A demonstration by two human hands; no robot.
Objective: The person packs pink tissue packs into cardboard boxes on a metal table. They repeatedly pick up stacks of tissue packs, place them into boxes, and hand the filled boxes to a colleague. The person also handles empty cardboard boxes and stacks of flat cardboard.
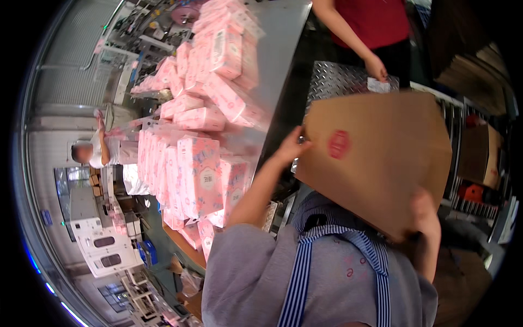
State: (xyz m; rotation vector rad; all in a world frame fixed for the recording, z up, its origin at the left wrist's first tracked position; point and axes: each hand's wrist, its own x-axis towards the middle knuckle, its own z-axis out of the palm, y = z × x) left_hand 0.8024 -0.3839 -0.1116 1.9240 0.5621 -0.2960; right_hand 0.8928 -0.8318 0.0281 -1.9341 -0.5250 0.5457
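Observation:
I hold a large brown cardboard box (381, 147) tilted in front of my body. A red printed mark shows on its face. I cannot tell whether it is folded flat or opened out. My left hand (294, 144) is closed on its left edge, the thumb lying over the face. My right hand (426, 213), smeared by motion, grips the lower right edge; part of its fingers is hidden.
Pink tissue packs (199, 177) are heaped on the metal table (283, 32) to my left. Ahead, a co-worker's hand (375, 68) touches a white item on a diamond-plate surface (332, 82). A roller conveyor (455, 106) with another carton (479, 152) lies right. Machines stand far left.

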